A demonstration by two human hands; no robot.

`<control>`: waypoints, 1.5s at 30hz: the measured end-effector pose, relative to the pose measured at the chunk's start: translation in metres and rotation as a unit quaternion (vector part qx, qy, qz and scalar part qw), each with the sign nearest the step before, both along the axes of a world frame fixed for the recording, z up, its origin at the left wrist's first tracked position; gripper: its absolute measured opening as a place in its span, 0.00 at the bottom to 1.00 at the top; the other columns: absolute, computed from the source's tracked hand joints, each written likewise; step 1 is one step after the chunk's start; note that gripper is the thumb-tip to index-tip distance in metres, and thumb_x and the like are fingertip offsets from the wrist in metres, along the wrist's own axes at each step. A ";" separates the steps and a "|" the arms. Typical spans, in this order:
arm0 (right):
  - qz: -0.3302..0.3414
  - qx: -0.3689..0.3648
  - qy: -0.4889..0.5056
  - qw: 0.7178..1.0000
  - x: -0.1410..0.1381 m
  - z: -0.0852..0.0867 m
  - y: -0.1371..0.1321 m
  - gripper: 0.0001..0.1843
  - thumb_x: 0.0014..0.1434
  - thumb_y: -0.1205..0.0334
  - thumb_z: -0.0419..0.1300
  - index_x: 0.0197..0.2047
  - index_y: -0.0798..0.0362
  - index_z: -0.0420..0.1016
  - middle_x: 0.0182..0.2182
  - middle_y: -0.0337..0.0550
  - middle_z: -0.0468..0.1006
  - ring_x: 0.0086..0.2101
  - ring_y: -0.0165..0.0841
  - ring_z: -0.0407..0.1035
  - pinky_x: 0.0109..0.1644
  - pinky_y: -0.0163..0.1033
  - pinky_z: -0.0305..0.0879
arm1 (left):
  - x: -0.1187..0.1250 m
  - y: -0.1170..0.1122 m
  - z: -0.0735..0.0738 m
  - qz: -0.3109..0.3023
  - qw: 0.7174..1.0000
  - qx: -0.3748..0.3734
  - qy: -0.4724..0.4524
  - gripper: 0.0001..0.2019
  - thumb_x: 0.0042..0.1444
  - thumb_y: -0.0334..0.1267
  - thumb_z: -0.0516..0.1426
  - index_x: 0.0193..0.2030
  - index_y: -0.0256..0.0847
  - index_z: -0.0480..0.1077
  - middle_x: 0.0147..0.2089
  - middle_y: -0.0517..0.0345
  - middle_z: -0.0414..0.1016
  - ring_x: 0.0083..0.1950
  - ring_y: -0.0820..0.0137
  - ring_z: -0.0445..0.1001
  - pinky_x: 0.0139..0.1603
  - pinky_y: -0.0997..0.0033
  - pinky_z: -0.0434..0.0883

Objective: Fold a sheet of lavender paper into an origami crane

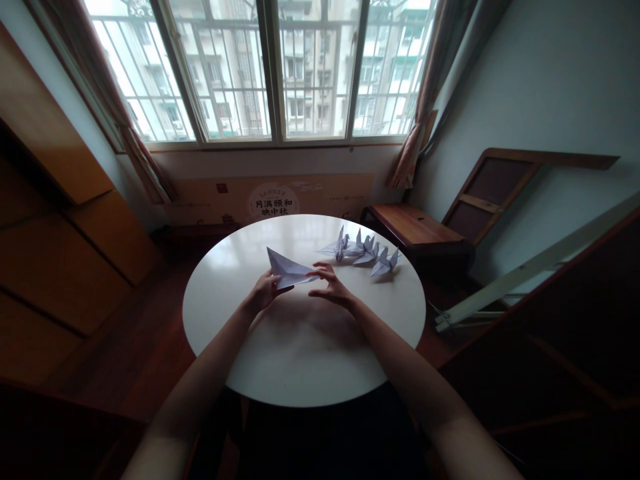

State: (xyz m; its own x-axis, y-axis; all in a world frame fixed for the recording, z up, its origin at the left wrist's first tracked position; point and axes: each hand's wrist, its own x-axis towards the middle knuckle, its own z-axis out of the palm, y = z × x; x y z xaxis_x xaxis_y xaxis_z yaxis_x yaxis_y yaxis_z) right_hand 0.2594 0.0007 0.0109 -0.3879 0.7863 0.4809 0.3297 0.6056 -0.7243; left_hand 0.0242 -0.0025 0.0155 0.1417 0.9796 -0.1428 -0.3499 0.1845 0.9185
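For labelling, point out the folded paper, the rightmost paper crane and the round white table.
Folded paper (289, 272), head view: middle of the sheet.
Rightmost paper crane (384, 265), head view: its body.
Round white table (300, 360), head view: bare tabletop.

Left hand (264, 292): fingers (285, 288) partly hidden by the folded paper (289, 271), mid-frame. Right hand (336, 288): at the paper's right corner; pinch or mere touch, cannot tell. Both forearms (200, 373) cut by bottom edge. Paper cranes (369, 251), right of centre: overlapping, rear ones partly masked, count uncertain. Banner (200, 193), behind: lower part hidden by the oval-looking table (300, 373); small print (347, 198) too fine to read. Window (273, 87) cut by top edge, wooden cabinet (65, 267) by left. Lower corners too dark to make out.
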 end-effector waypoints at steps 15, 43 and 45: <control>-0.081 0.082 0.023 0.993 -0.004 -0.009 0.009 0.17 0.55 0.55 0.64 0.47 0.51 0.72 0.36 0.44 0.73 0.36 0.35 0.68 0.42 0.43 0.67 | 0.008 -0.020 0.015 -0.207 0.977 0.020 -0.042 0.20 0.56 0.42 0.61 0.54 0.38 0.70 0.54 0.43 0.73 0.52 0.55 0.74 0.53 0.49 0.70; -0.058 0.111 0.059 0.990 -0.014 -0.001 -0.001 0.13 0.57 0.58 0.62 0.46 0.50 0.74 0.40 0.45 0.70 0.37 0.34 0.69 0.42 0.43 0.69 | 0.007 -0.005 0.001 -0.141 0.989 -0.014 -0.047 0.20 0.60 0.50 0.55 0.51 0.38 0.71 0.48 0.46 0.76 0.50 0.60 0.74 0.54 0.55 0.69; -0.063 0.115 0.058 0.990 -0.014 0.000 -0.002 0.14 0.57 0.58 0.62 0.47 0.50 0.74 0.40 0.45 0.70 0.38 0.35 0.69 0.43 0.44 0.69 | 0.007 -0.005 0.000 -0.145 0.988 -0.011 -0.053 0.21 0.60 0.50 0.55 0.52 0.38 0.70 0.49 0.45 0.76 0.51 0.59 0.73 0.56 0.53 0.68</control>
State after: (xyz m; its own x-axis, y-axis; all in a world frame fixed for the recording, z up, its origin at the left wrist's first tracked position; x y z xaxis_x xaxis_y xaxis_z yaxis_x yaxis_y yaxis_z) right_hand 0.2458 -0.0009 0.0111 -0.2252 0.6900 0.6879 0.3370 0.7176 -0.6095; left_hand 0.0313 -0.0072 0.0158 0.4314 0.8924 -0.1323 -0.3738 0.3103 0.8741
